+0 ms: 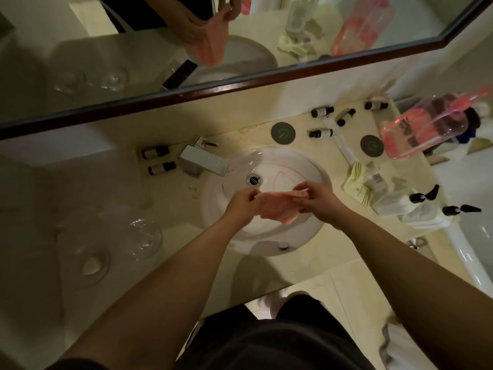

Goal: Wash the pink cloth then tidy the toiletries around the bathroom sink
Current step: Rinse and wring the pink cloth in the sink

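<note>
Pink cloth (277, 206) stretched over the white sink (314, 169).
Left hand (241, 206) and right hand (317, 197) each pinch one end.

A bathroom: round sink (306, 166), wall mirror (106, 62), small toiletry bottles (321, 133).

No text is legible. The small dark-capped bottles (321, 133) near the counter's back edge carry white labels, and the pink pouch (416, 129) at its right edge bears dark print, all too blurred to read.
</note>
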`<state>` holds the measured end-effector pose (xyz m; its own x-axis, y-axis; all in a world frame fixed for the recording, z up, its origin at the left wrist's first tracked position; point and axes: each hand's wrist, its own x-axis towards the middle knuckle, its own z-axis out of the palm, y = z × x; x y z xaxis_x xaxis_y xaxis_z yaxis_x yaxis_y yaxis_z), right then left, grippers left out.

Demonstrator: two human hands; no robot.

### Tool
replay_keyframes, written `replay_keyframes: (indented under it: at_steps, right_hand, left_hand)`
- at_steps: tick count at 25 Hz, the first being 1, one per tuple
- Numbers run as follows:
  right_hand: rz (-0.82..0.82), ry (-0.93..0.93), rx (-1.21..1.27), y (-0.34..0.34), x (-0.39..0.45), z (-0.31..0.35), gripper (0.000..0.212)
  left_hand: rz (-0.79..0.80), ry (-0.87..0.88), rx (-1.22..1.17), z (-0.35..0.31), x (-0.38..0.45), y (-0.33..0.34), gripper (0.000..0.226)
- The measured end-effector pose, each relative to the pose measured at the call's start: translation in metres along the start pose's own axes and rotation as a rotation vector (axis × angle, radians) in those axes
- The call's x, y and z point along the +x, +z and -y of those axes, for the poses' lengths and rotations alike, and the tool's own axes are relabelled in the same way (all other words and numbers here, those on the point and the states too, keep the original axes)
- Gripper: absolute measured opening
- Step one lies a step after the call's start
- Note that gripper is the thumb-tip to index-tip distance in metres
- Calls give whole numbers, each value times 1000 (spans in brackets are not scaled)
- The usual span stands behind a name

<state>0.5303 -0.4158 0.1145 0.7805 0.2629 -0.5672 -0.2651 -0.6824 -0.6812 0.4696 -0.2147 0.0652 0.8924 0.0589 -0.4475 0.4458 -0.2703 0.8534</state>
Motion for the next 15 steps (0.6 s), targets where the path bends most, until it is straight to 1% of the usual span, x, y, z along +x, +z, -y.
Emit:
replay_keyframes:
  at_steps: [4, 9, 12, 15]
  right_hand:
    - [39, -18, -110, 6, 29, -14, 20]
    - [62, -57, -273, 16, 61, -45, 34]
    - [27, -23, -292, 23, 72, -70, 37]
    - [56, 10, -346, 32, 76, -96, 34]
  left_hand:
    - [-43, -67, 37, 22, 19, 11, 14]
    - [-85, -145, 53, 52, 37, 35, 21]
    - [-87, -193, 7, 75, 47, 60, 23]
    - [-71, -266, -21, 92, 50, 81, 26]
